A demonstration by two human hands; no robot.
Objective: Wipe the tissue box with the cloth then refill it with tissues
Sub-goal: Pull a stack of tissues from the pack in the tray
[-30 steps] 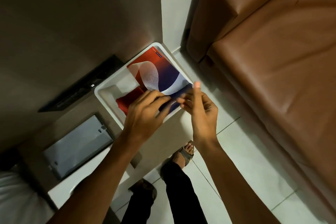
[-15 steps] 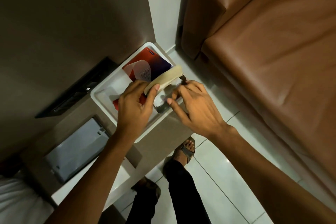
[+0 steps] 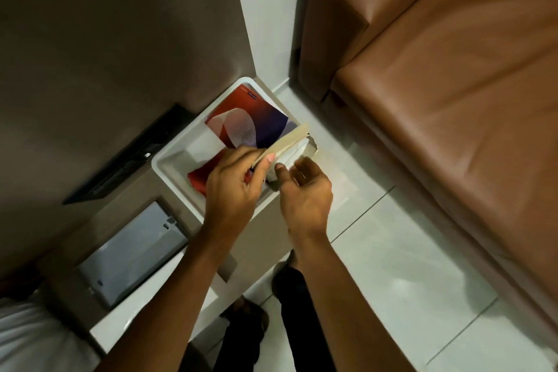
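A red and blue tissue box lies in a white tray. My left hand pinches the box's beige cardboard flap and holds it lifted at the near right end. Under the flap a wad of white tissues shows in the opening. My right hand is right beside it, blurred, with thumb and curled fingers on the tissues. No cloth is in view.
The tray rests on a brown counter in a wall corner, beside a grey flat device and a black strip. A brown leather sofa fills the right. My feet stand on white floor tiles below.
My left hand has raised the box's flap from flat, showing its beige underside. My right hand has moved in under the flap to the white tissues.
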